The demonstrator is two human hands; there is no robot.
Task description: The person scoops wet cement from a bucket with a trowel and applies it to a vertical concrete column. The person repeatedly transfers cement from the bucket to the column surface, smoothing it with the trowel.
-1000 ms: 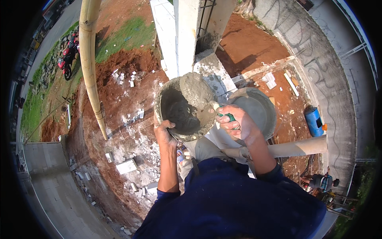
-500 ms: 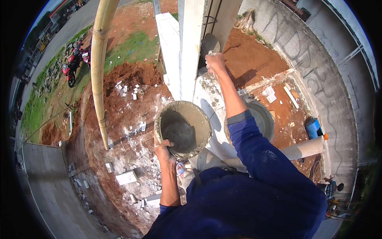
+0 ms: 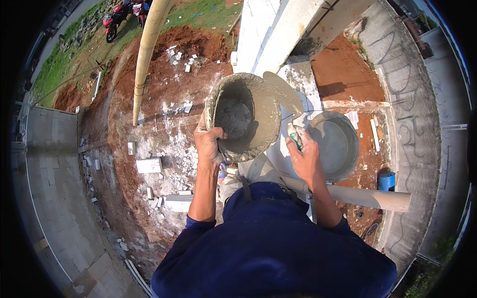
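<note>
My left hand (image 3: 207,142) grips the side of a mortar-crusted bucket (image 3: 266,119), its thumb over the rim; grey wet mortar lies inside. My right hand (image 3: 305,153) is closed on the green handle of a trowel (image 3: 284,93), whose mortar-coated blade is at the bucket's right rim. Behind the bucket rises a pale column (image 3: 283,35) with dark rods at its side and grey mortar low on it. A wide basin (image 3: 340,149) of grey material sits to the right, beyond my right hand.
A bamboo pole (image 3: 144,54) stands left; a horizontal round pole (image 3: 372,196) crosses below the basin. Red soil with white block rubble (image 3: 149,165) lies below. Also in view are a blue drum (image 3: 386,181), a wall (image 3: 407,99) and parked motorbikes (image 3: 116,20).
Half a second ago my right hand held the trowel up against the column; it has come down to the bucket's rim. The bucket and left hand sit higher in the view, and the camera view has shifted.
</note>
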